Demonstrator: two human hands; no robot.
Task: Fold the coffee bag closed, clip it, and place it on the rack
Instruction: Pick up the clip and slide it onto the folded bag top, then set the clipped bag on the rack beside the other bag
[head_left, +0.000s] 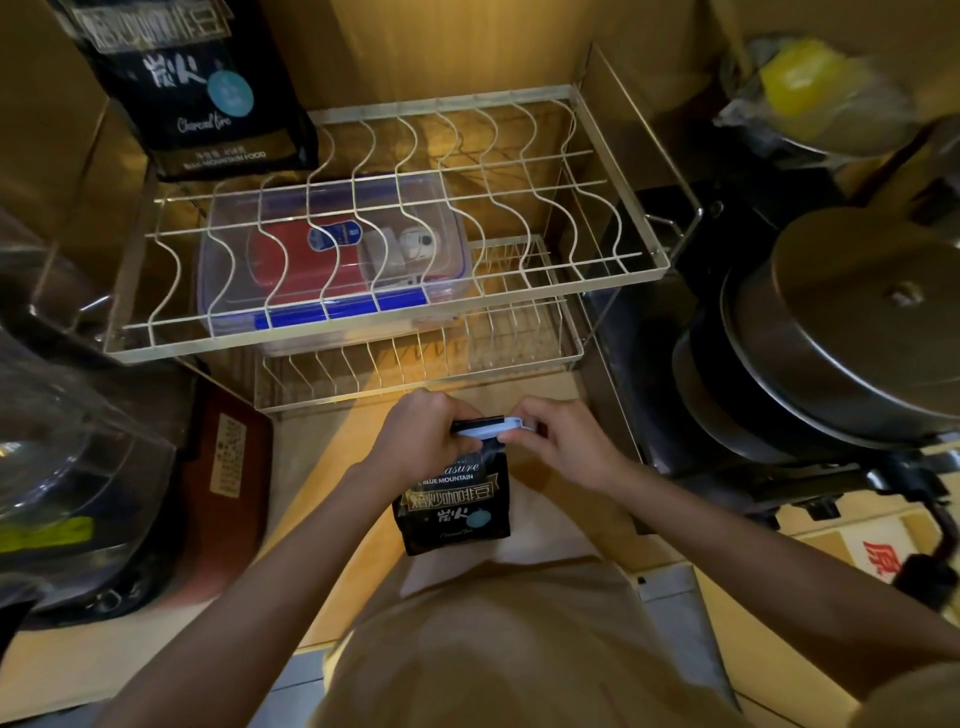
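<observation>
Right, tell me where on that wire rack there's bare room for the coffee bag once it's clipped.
The white wire rack's top tier is bare from its middle to the right rail, and in front of the large black coffee bag standing at its back left corner. The lower tier is crowded on the left by the clear plastic box with blue clasps; its right part is bare.

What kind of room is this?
Probably a small kitchen or pantry corner: a wire dish rack, stacked metal pots, and a second coffee bag standing on the rack.

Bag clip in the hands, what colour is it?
Pale blue-white clip, lying along the dark coffee bag top; head view.
</observation>
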